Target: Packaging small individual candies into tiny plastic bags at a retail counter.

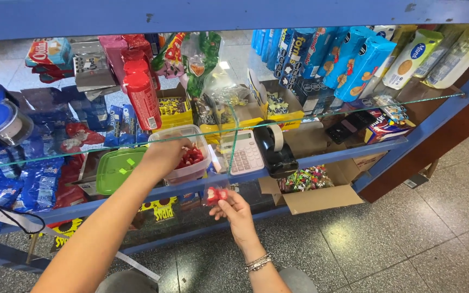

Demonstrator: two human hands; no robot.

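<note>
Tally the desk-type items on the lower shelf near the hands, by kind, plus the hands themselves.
Clear plastic tub of red candies: 1
Green lid: 1
Calculator: 1
Black tape dispenser: 1
Hands: 2, left hand in the tub, right hand pinching a small bag of red candies
Total: 7

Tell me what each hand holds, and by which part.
Right hand pinches a small clear bag of red candies by its edge. Left hand reaches into the tub; hold unclear.

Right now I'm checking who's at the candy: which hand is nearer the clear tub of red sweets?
Left. The left hand reaches into the tub; the right hand holds a small bag below it.
</note>
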